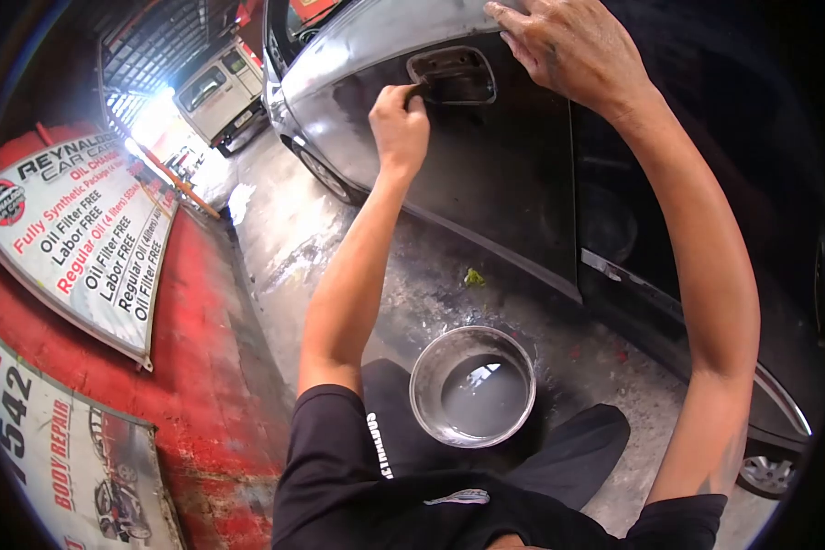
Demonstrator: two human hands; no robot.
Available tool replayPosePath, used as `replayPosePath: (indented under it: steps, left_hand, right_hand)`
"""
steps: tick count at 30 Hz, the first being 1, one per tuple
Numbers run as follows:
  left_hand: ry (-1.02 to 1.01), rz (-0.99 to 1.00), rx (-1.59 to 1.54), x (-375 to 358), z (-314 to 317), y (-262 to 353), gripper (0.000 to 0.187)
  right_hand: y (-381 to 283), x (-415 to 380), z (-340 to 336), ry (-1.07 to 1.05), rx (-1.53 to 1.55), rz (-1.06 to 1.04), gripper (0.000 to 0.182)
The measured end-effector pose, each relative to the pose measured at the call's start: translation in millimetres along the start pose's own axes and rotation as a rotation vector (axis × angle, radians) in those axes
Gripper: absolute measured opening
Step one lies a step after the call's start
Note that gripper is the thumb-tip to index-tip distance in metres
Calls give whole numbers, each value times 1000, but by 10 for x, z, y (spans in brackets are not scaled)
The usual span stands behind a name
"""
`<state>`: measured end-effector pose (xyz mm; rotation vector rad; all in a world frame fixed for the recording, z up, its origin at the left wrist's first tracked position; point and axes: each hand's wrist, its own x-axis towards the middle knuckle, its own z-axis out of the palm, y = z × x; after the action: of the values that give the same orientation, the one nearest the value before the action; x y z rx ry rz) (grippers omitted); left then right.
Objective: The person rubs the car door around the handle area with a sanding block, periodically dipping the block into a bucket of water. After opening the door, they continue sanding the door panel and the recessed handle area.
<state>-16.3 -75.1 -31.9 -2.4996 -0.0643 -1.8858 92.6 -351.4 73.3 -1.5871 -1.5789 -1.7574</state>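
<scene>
My left hand [401, 131] is closed in a pinch on a small dark piece [419, 90], at the left edge of the door handle recess [456, 77]. The recess is a rounded rectangle with a pale, scuffed rim. It sits in a dark car door [495, 165] whose upper part looks grey and dull. My right hand [577, 50] is at the upper right, fingers stretched out against the upper car body; the top of the frame cuts off part of it. Below, between my legs, a round metal pail [419, 412] contains cloudy grey water [477, 408].
A red wall [220, 394] with a car care sign [82, 229] and a body repair sign [73, 458] stands on the left. On the wet concrete floor [284, 247] lies a small yellow-green scrap [474, 277]. A white van [220, 96] is parked further back.
</scene>
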Motion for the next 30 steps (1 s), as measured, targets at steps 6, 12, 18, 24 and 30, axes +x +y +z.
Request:
replayPosePath:
  steps: [6,12,18,24,30]
  left_hand:
    - [212,-1115,-1069,127,-53,-93,13]
    - [94,-870,-1054,31,198,181,21]
    - [56,-815,-926,38,202,6,20]
    - [26,-396,-481,329,95,-275,23]
    - [100,-337,-289,252,297,-353,26]
  right_hand:
    - [14,-27,28,34,11,24,36]
    - [-4,-31,62,50,-25,13,37]
    - [4,-25,43,21,-46,9,31]
    - [-30,-6,52,-18,-57,21,25]
    - [-93,29,80,-74,-144,22,23]
